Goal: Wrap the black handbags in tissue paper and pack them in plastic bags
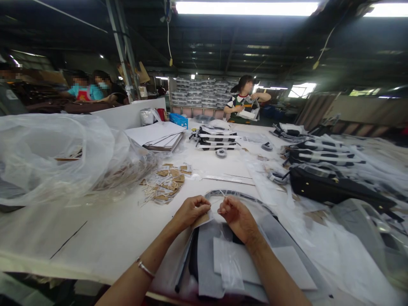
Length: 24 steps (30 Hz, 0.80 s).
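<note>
My left hand (193,210) is closed in a pinch on a brown hang tag (201,219) in a clear sleeve. Fingertips of my right hand (238,217) are pinched on the tag's thin white string (222,193), which stretches between both hands. Below them, at the table's near edge, lies a dark bag (193,259) largely covered by pale wrapping sheet (207,272). Its plastic-wrapped handle (247,195) arches just behind my right hand. Left of my hands is a loose pile of brown hang tags (172,182) with white strings.
A big clear plastic bag (57,157) fills the left of the table (105,238), near stacked white sheets (156,134). Wrapped bags (218,138) are stacked at the back. A black bag (334,187) and more wrapping lie right. A co-worker (245,100) stands across the table.
</note>
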Motion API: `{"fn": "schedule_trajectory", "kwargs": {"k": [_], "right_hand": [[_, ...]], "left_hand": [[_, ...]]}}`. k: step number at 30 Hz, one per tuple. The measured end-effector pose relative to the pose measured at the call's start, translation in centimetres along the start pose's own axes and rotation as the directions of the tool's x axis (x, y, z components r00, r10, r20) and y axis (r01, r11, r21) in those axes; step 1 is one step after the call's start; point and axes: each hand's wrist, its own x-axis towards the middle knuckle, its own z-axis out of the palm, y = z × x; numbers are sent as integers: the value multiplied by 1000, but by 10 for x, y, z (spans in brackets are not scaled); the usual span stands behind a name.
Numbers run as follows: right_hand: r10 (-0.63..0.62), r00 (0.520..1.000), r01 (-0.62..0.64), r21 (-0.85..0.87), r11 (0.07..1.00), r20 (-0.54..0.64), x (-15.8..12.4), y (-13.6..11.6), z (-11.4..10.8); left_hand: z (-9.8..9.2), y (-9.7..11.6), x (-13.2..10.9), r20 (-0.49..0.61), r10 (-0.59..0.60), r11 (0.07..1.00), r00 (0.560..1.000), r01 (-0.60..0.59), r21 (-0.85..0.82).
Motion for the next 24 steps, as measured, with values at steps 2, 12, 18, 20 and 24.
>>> {"fn": "schedule_trajectory", "kwargs": {"k": [2,12,18,20,24], "right_hand": [[30,999,-29,11,1000,-22,0,0,0],[19,991,7,194,981,-133,4,-4,-11],[37,973,13,212,977,-227,-2,-15,-3],[-20,956,9,-39,999,-292,-3,-21,4],[-55,963,-148,-688,710,-264,5,-37,19]], "left_hand": [[-4,3,0,7,-15,1000,1000,15,-26],[-10,-17,8,-68,-89,996,994,88,-20],[-12,-43,28,-190,-177,983,966,185,22],[-9,-48,31,-126,-208,978,970,208,-17],[-2,-50,29,-2,-242,956,970,238,-171]]}}
